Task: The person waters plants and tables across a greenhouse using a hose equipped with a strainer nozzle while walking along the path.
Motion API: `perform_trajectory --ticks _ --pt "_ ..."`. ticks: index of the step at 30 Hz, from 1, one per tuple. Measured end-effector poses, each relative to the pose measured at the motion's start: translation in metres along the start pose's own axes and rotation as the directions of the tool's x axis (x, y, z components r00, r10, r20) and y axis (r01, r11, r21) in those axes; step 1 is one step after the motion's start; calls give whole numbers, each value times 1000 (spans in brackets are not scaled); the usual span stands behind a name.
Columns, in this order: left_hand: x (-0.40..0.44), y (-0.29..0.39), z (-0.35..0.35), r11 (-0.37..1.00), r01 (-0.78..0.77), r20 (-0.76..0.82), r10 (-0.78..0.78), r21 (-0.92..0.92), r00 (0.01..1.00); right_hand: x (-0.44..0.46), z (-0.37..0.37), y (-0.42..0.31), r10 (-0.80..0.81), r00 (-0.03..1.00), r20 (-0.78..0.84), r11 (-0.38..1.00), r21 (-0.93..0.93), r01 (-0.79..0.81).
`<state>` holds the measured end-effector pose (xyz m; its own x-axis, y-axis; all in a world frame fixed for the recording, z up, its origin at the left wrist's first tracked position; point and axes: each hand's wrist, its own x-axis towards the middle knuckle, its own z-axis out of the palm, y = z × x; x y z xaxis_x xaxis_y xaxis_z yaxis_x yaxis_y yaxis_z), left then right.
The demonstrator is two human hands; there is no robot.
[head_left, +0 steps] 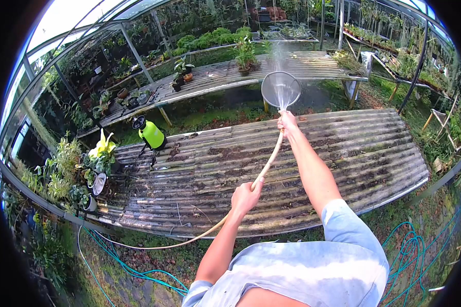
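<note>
My right hand point(288, 122), arm stretched forward over the corrugated bench top, is closed around the front end of a pale yellow garden hose point(269, 159). Water sprays out ahead of it across a round, dark-rimmed mesh disc point(281, 89) that looks like a sieve. How the disc is held is hidden behind my fingers. Closer to my body, my left hand point(246, 197) grips the same hose. From there the hose sags left over the front edge of the corrugated bench point(338, 148), whose ridges carry dark, wet dirt.
A lime-green pump sprayer point(152, 135) stands on the bench's left part, near potted plants point(101, 153). Behind runs a second corrugated bench point(215, 82) with several pots. Teal hoses point(410, 250) lie coiled on the ground at right. Metal frame posts point(137, 53) rise around.
</note>
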<state>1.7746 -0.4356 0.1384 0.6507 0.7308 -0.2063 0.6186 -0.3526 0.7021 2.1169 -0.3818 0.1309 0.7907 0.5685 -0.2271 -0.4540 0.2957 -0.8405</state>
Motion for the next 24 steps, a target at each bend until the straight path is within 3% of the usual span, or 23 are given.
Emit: perform_trajectory --ticks 24 --pt "2 10 -5 1000 2 21 -3 12 1000 5 -2 -6 2 999 -43 1000 11 -2"
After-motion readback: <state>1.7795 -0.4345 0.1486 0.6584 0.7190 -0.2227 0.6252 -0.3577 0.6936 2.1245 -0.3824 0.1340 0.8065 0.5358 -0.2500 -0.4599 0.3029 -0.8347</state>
